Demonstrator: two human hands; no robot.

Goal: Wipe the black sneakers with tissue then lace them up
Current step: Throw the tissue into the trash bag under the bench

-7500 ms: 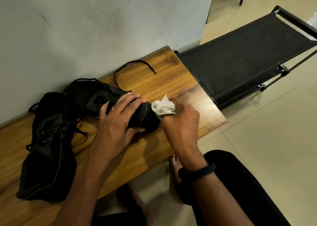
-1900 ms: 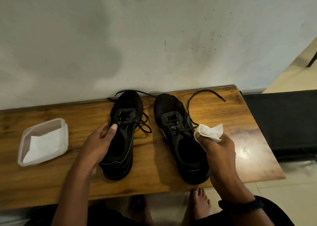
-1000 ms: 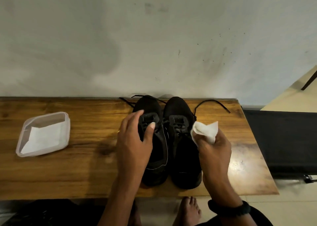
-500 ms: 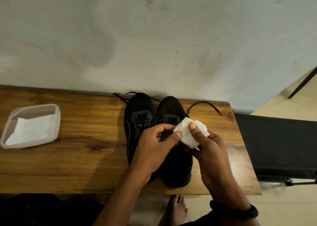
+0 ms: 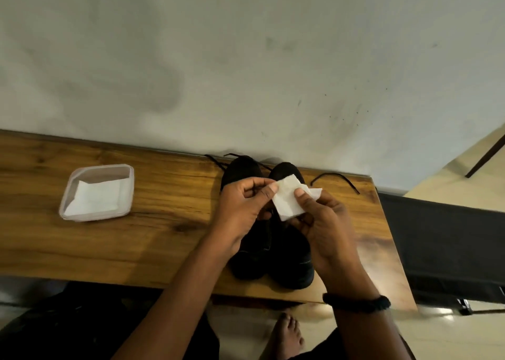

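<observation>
Two black sneakers stand side by side on the wooden bench [image 5: 164, 231], toes toward the wall: the left sneaker [image 5: 250, 253] and the right sneaker [image 5: 293, 261]. Both my hands hold a folded white tissue [image 5: 288, 198] above them. My left hand [image 5: 243, 209] pinches its left edge between thumb and finger. My right hand [image 5: 325, 223] grips its right side, thumb on top. A loose black lace end [image 5: 338, 179] lies on the bench to the right of the shoes. My hands hide the shoes' tongues and eyelets.
A clear plastic tub [image 5: 71, 196] with white tissue inside sits on the bench to the left. The wall runs right behind the bench. A black fabric cot [image 5: 442, 245] adjoins the bench's right end. My bare foot [image 5: 287, 335] is on the floor below.
The sneakers were set side by side on the bench. My left hand left the left sneaker and joined my right hand on the tissue, which now looks flattened between both hands.
</observation>
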